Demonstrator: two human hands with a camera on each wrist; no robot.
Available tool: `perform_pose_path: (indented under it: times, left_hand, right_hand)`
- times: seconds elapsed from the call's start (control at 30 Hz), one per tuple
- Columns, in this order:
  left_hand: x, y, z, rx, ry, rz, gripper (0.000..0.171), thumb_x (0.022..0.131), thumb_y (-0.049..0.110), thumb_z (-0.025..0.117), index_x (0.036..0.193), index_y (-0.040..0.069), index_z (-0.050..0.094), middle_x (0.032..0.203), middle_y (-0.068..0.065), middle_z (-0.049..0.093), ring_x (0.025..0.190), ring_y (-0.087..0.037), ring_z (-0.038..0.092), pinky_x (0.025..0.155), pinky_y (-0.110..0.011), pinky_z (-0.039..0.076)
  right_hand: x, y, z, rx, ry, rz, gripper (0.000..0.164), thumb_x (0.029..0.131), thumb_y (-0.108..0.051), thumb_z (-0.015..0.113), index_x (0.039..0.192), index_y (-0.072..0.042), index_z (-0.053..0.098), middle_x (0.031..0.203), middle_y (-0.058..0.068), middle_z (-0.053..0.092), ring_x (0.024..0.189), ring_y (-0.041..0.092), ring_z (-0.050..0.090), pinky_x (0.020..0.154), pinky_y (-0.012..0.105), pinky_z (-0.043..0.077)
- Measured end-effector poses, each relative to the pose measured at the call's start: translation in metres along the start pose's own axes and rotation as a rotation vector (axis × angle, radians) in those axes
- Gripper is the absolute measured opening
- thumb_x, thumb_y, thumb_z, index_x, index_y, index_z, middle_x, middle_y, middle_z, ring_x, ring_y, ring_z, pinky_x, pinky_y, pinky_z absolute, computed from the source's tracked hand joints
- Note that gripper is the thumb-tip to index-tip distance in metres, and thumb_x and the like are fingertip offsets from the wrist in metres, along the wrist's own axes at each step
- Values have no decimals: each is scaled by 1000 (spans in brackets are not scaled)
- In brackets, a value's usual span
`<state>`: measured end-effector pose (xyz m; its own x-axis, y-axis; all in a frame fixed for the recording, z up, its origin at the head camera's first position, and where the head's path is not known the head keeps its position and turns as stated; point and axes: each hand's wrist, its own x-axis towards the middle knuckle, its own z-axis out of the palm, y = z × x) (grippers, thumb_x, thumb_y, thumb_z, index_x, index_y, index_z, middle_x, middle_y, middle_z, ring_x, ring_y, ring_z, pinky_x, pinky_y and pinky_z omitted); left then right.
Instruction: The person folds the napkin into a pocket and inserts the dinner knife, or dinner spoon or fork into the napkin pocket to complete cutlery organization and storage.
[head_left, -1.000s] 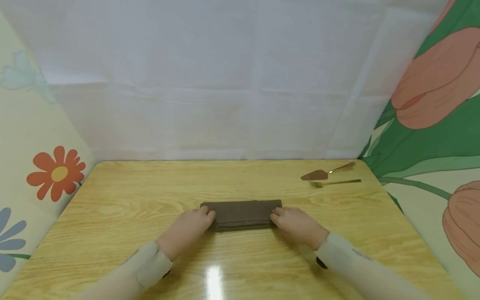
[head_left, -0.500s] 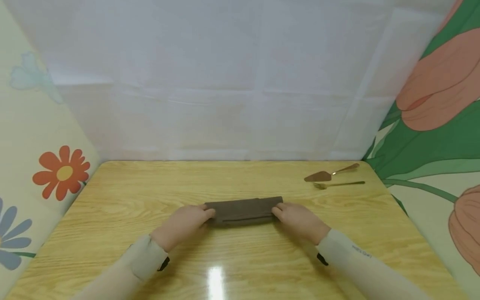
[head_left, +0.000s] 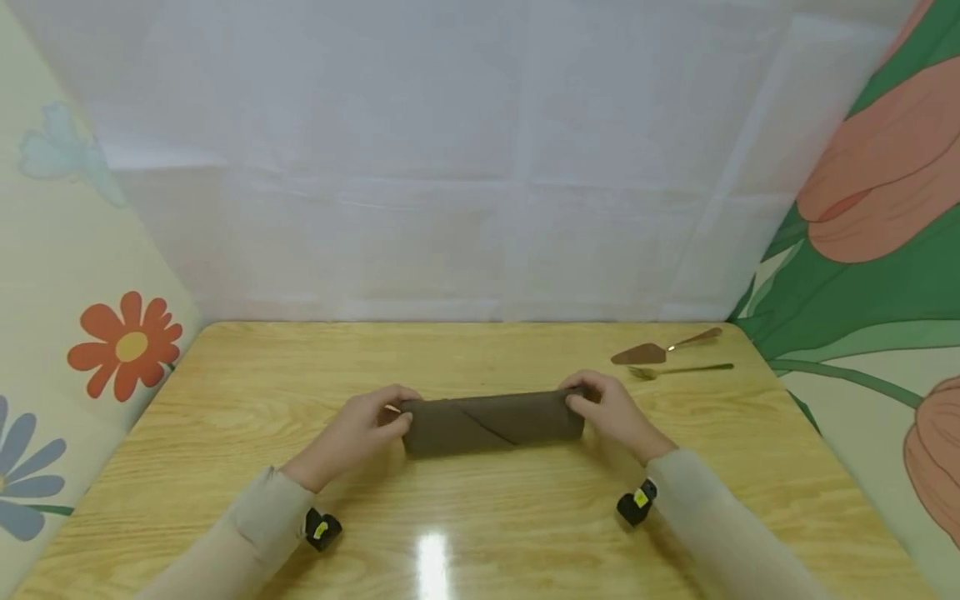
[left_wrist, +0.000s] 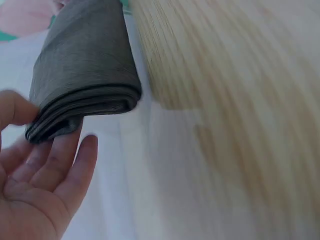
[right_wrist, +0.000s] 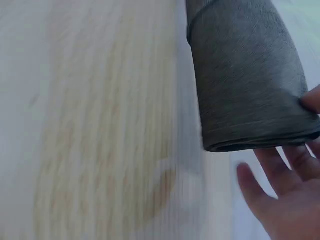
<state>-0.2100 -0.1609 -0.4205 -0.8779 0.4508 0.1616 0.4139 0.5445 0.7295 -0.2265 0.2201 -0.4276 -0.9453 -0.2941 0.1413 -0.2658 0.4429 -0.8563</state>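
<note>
A dark grey-brown cloth (head_left: 491, 423), folded into a long flat bundle, spans the space between my two hands. My left hand (head_left: 367, 427) pinches its left end, thumb on the near face and fingers behind. In the left wrist view the stacked layers of the folded cloth (left_wrist: 87, 60) show at that end, with the thumb over them and the fingers underneath. My right hand (head_left: 611, 412) grips the right end the same way. The right wrist view shows the cloth (right_wrist: 247, 80) between thumb and fingers. A slanting fold edge crosses its near face.
At the back right of the wooden table (head_left: 300, 358) lie a cake server (head_left: 641, 354) with a pointed blade and, in front of it, a fork (head_left: 682, 369). A white sheet (head_left: 480, 167) hangs behind the table. Flower-patterned walls flank both sides.
The folded cloth has been lifted and turned so a different face with a slanting edge shows. Both hands have shifted from pressing near its ends to pinching them, wrists rolled outward.
</note>
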Motion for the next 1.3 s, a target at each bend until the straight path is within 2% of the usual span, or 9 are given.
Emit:
perform_pose_path:
  times: [0.13, 0.23, 0.37, 0.47, 0.63, 0.8, 0.93, 1.13, 1.3]
  left_hand:
    - [3, -6, 1, -135, 14, -146, 30, 103, 9, 57, 132, 1, 62, 112, -13, 66, 102, -27, 66, 82, -36, 58]
    - [6, -12, 3, -225, 0, -253, 32, 104, 7, 54, 134, -4, 59, 113, -17, 65, 101, -25, 65, 79, -35, 58]
    - [9, -17, 7, -323, -22, -312, 34, 104, 3, 50, 134, -12, 53, 115, -25, 64, 101, -27, 67, 79, -37, 60]
    - [9, -18, 8, -334, -24, -327, 35, 105, 4, 50, 136, -13, 52, 118, -25, 63, 102, -28, 67, 80, -39, 60]
    - [11, -18, 9, -247, -1, -355, 36, 106, 11, 54, 137, -7, 55, 124, -23, 62, 100, -27, 68, 80, -37, 59]
    - [11, -17, 10, -146, -8, -336, 51, 98, 20, 69, 140, -4, 54, 132, -26, 58, 114, -39, 63, 85, -42, 59]
    - [12, -16, 11, -63, -19, -314, 59, 92, 20, 78, 141, -4, 54, 139, -28, 55, 122, -44, 58, 90, -46, 57]
    - [15, -15, 13, -13, 13, -310, 49, 94, 15, 74, 136, -4, 60, 135, -25, 60, 120, -43, 60, 93, -50, 55]
    - [17, -17, 14, -32, 29, -323, 40, 96, 13, 72, 132, -1, 64, 132, -21, 62, 118, -39, 60, 91, -47, 55]
  right_hand:
    - [9, 3, 3, 118, -22, 77, 26, 103, -13, 60, 124, 1, 63, 116, 13, 66, 100, 17, 61, 81, 30, 54]
    - [16, 6, 8, 145, -46, 136, 30, 103, -16, 60, 126, 3, 61, 112, 14, 65, 93, 17, 61, 73, 29, 54]
    - [23, 9, 12, 99, -52, 146, 28, 103, -18, 60, 122, 3, 64, 111, 13, 67, 92, 18, 61, 75, 29, 52]
    - [27, 9, 12, 84, -64, 177, 28, 103, -15, 59, 124, 2, 66, 115, 14, 67, 92, 18, 61, 74, 29, 51]
    - [30, 11, 12, 40, -74, 274, 35, 98, -10, 61, 132, 0, 62, 119, 18, 65, 86, 20, 59, 63, 29, 49]
    - [30, 12, 15, -8, -40, 288, 31, 98, -8, 65, 126, 3, 63, 113, 17, 66, 89, 19, 62, 66, 29, 52]
    - [28, 11, 16, -22, 3, 293, 28, 97, -9, 68, 123, 2, 66, 111, 16, 67, 89, 21, 63, 69, 30, 55]
    - [21, 8, 15, -67, 70, 288, 27, 96, -11, 70, 120, 0, 66, 110, 15, 66, 95, 24, 64, 74, 33, 57]
    - [7, -2, 10, -110, 58, 359, 27, 98, -16, 68, 118, 2, 62, 108, 17, 65, 85, 24, 65, 69, 35, 57]
